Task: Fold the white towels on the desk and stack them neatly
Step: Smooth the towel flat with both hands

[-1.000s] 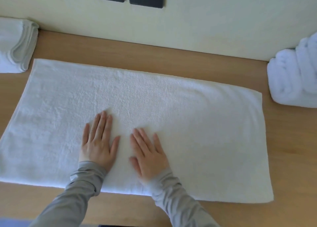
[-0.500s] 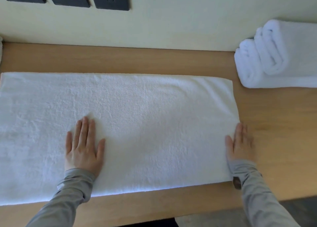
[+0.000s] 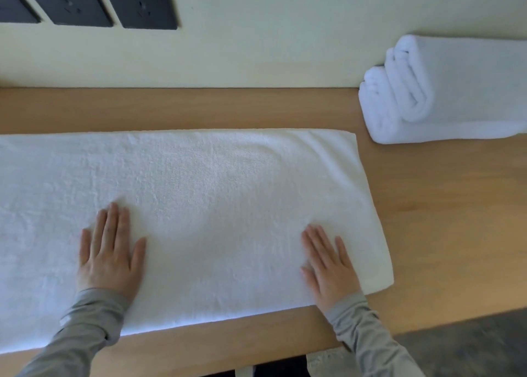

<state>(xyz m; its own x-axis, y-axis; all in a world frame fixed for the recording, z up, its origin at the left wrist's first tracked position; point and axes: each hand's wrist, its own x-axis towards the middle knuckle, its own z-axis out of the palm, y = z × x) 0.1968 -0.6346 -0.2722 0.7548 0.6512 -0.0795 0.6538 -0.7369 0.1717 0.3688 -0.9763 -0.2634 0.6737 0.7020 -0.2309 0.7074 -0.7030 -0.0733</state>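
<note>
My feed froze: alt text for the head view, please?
The left hand and right hand lie flat on a long white terry towel spread on the light wooden desk. A stack of folded white towels sits far right.

Your left hand [image 3: 109, 258] and right hand [image 3: 330, 269] both press flat, fingers straight, on the white towel [image 3: 216, 205] spread across the wooden desk [image 3: 442, 220] — the left well in from the edge, the right near the towel's right end. At the desk's far right, against the wall [image 3: 271, 34], lie two rolled white towels [image 3: 445, 91] — one atop the other. Three dark socket plates [image 3: 85, 1] sit on the wall upper left.
</note>
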